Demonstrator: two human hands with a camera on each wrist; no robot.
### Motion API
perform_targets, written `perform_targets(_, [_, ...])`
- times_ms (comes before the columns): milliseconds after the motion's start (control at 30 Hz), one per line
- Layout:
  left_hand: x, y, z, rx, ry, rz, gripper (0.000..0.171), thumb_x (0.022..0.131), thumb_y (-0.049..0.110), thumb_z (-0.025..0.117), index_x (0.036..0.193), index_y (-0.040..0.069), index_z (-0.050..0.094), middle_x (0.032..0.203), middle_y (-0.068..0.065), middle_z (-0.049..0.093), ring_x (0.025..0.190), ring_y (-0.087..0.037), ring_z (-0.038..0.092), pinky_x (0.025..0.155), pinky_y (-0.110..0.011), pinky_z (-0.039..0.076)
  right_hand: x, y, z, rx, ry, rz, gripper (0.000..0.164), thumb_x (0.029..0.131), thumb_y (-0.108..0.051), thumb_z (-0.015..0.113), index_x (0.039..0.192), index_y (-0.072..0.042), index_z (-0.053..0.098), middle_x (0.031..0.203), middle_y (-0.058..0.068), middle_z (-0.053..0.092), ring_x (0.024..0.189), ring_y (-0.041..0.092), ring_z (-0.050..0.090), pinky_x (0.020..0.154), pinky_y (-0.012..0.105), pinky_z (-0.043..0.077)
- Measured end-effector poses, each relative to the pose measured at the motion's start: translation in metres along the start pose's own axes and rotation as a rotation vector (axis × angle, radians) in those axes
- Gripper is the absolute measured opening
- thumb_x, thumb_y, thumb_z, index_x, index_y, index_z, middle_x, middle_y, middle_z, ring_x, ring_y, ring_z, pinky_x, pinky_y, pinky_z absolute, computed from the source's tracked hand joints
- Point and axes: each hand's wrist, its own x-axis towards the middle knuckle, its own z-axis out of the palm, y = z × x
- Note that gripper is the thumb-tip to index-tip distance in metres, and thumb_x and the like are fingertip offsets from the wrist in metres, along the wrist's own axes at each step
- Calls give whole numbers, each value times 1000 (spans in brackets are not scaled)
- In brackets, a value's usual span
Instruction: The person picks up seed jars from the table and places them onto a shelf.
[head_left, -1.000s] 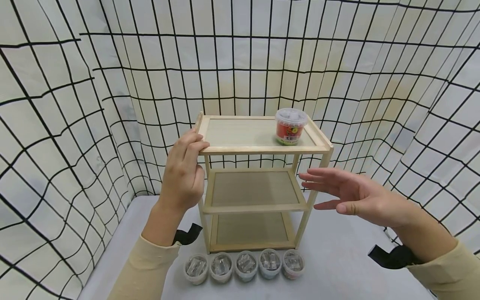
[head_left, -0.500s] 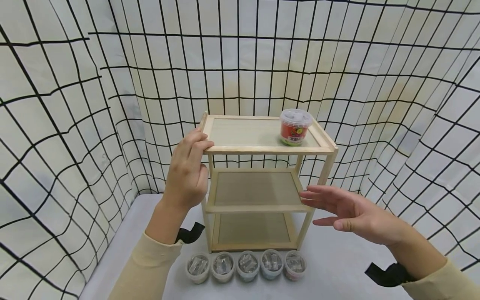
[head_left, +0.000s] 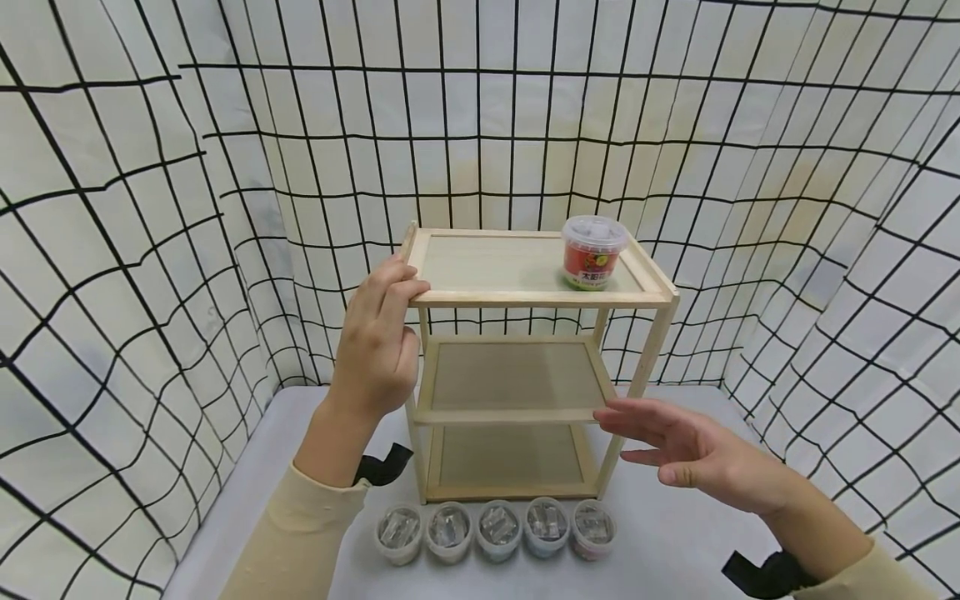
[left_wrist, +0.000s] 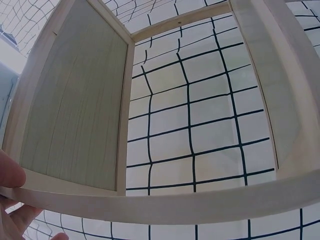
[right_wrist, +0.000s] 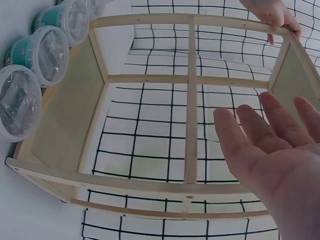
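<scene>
A three-tier wooden shelf rack point(head_left: 517, 415) stands upright on the table. At its top left corner my left hand point(head_left: 378, 342) grips the frame, fingers over the upper edge; the left wrist view shows part of those fingers point(left_wrist: 11, 172) at the corner. My right hand point(head_left: 693, 454) hangs in the air by the rack's right side near the middle tier, fingers extended, holding nothing. From the right wrist the palm and spread fingers point(right_wrist: 270, 125) show in front of the rack. A clear-lidded tub point(head_left: 592, 254) with a red label sits on the top tier, toward the right.
Several small lidded tubs point(head_left: 498, 531) with clear tops stand in a row in front of the rack's base. The table point(head_left: 675, 533) has a pale cover. White walls with a black grid point(head_left: 480, 108) enclose the back and sides.
My right hand has sunk from just below the top tier to beside the middle tier. My left hand keeps its grip on the corner. The whole scene has shifted slightly rightward in the head view.
</scene>
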Motion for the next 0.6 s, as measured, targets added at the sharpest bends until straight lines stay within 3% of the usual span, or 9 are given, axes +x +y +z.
perform_targets(600, [1, 2, 1, 4, -5, -5, 52, 83, 0, 36, 128, -1, 63, 142, -20, 58, 153, -33, 48, 125, -54, 40, -17, 40, 8, 68, 33, 34, 72, 104, 12, 52, 166, 11, 17, 178, 22, 23, 165, 19, 31, 129, 34, 39])
